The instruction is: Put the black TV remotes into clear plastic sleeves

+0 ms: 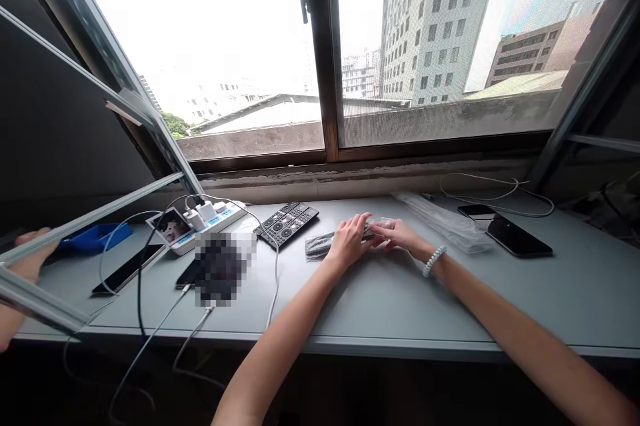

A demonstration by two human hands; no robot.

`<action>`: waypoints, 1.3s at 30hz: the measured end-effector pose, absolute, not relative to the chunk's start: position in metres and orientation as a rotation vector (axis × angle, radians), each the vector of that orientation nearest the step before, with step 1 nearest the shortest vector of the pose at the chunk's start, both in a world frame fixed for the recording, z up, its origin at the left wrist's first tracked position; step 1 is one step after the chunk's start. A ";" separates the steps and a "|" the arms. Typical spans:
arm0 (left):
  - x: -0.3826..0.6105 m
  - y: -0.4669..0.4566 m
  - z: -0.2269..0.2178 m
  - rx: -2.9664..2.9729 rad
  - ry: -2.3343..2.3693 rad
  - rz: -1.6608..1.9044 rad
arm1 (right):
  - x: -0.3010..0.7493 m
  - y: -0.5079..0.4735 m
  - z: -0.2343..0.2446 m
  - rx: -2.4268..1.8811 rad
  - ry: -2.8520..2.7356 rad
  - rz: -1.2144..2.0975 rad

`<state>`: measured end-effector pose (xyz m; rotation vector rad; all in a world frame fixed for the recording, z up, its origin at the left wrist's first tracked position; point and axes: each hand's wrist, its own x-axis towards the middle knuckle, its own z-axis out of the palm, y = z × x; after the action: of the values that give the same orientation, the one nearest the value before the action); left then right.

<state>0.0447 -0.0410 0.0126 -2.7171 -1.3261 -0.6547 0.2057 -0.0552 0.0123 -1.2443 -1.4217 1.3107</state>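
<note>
Bagged dark item [319, 245] — lying flat on the grey table [390, 306], right of the black remotes [286, 223]. Left hand [350, 239] lies over its middle, fingers reaching toward the other hand; can't tell if it's gripping or only pressing. Right hand [396, 235] pinches the clear plastic at the item's right end, fingertips close to the left's. Clear plastic sleeves [450, 226] lie just beyond the right hand — black phone [517, 235] right of those.
</note>
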 end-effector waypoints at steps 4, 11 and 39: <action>0.045 -0.042 0.012 -2.696 -1.302 -0.664 | 0.212 -0.051 0.010 -1.341 -1.272 1.185; 0.045 -0.044 0.012 -2.692 -1.357 -0.624 | 0.230 -0.044 0.014 -1.413 -0.989 1.007; 0.039 -0.025 0.002 -2.756 -1.698 -0.251 | 0.246 -0.042 0.015 -1.691 -1.396 0.088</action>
<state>0.0391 -0.0245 0.0019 -2.7565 -1.6977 -0.2510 0.2461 -0.0421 0.0153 -1.6909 -1.3958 0.0876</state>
